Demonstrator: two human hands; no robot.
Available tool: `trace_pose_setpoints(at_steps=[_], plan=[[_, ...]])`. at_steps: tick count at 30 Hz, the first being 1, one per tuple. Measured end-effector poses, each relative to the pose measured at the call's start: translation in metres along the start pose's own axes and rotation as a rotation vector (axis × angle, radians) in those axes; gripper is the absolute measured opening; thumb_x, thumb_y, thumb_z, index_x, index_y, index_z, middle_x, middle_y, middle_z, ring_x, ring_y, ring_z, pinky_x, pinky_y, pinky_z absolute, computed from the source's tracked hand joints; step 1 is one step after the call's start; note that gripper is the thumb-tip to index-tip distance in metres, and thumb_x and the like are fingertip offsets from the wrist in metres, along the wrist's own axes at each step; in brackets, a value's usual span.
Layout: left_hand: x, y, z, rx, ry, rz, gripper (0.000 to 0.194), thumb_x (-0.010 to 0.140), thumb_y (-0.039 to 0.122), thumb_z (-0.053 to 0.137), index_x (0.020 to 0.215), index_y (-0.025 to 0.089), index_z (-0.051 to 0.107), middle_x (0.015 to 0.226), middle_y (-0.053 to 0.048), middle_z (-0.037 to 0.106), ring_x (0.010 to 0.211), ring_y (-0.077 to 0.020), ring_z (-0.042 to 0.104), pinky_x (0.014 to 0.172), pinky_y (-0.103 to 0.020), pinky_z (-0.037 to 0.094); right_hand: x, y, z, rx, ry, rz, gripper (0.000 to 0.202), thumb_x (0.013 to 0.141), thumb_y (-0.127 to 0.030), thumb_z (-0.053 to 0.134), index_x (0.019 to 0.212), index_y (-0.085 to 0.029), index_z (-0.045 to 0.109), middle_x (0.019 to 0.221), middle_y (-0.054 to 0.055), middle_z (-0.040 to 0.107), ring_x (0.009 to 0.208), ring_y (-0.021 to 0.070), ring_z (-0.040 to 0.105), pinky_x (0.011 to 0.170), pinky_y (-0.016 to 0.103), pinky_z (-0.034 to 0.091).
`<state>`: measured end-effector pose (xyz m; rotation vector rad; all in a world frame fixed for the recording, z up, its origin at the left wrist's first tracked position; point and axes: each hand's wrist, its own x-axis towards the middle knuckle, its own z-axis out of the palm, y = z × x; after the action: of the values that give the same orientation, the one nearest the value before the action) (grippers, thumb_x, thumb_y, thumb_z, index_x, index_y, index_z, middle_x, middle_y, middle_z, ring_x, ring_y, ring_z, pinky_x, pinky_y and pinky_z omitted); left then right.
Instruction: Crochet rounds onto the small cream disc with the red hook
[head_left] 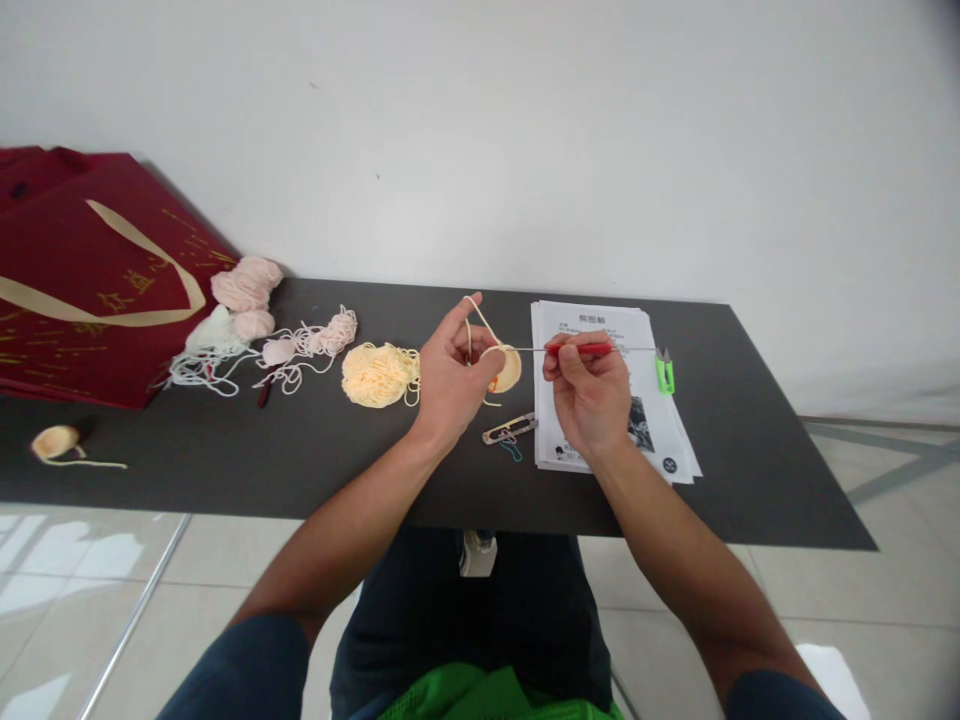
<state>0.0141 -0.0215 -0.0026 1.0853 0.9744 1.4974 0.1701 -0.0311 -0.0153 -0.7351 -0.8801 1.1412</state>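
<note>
My left hand point(451, 385) pinches a small round cream crochet piece point(510, 370), with yarn looped over its raised index finger. An orange mark shows on the piece near the thumb. A red-handled crochet hook point(579, 350) is held in my right hand point(592, 400), above the printed sheets; its thin metal shaft points left and reaches the piece's upper edge. Left of my left hand lies a ball of pale yellow yarn point(377, 375).
Printed sheets point(600, 317) lie under my right hand, with green snips point(664, 372) on their right edge. Metal snips point(510, 429) and stitch markers lie between my forearms. Pink yarn point(247, 284), a red bag point(90, 270) and a small cream piece point(56, 443) are leftward.
</note>
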Motion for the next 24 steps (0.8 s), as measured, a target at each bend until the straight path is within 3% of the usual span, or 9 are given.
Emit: trace_pose_setpoints(at_steps=[4, 9, 17, 24], plan=[[-0.0001, 0.0023, 0.0000, 0.025, 0.011, -0.011, 0.089, 0.070, 0.015, 0.078, 0.153, 0.023, 0.048, 0.079, 0.005, 0.067, 0.062, -0.0087, 0.055, 0.060, -0.022, 0.045, -0.0030, -0.0002, 0.0029, -0.025, 0.031, -0.097, 0.026, 0.079, -0.034, 0.088, 0.086, -0.026, 0.064, 0.087, -0.003, 0.074, 0.063, 0.0087, 0.062, 0.057, 0.024, 0.050], [0.0002, 0.0035, 0.0008, 0.009, 0.023, -0.030, 0.091, 0.069, 0.017, 0.079, 0.154, 0.022, 0.046, 0.079, 0.005, 0.067, 0.061, -0.0084, 0.055, 0.059, -0.022, 0.045, -0.0079, 0.0047, 0.0019, -0.110, 0.063, -0.221, 0.023, 0.080, -0.032, 0.087, 0.088, -0.027, 0.065, 0.092, -0.002, 0.076, 0.065, 0.0109, 0.066, 0.058, 0.028, 0.054], [0.0020, 0.0040, 0.0012, -0.113, 0.013, -0.119, 0.087, 0.065, 0.015, 0.080, 0.147, 0.019, 0.051, 0.077, 0.005, 0.068, 0.060, -0.0081, 0.058, 0.059, -0.022, 0.046, -0.0050, 0.0031, 0.0047, -0.041, 0.033, -0.187, 0.021, 0.081, -0.032, 0.086, 0.088, -0.027, 0.066, 0.091, -0.002, 0.076, 0.067, 0.0098, 0.066, 0.061, 0.026, 0.054], [0.0002, 0.0053, 0.0023, -0.112, 0.003, -0.105, 0.087, 0.066, 0.015, 0.080, 0.148, 0.017, 0.052, 0.079, 0.004, 0.069, 0.060, -0.0084, 0.059, 0.058, -0.022, 0.047, -0.0052, 0.0031, 0.0081, 0.015, -0.009, -0.142, 0.019, 0.081, -0.026, 0.086, 0.089, -0.027, 0.070, 0.093, -0.003, 0.079, 0.071, 0.0104, 0.071, 0.065, 0.025, 0.059]])
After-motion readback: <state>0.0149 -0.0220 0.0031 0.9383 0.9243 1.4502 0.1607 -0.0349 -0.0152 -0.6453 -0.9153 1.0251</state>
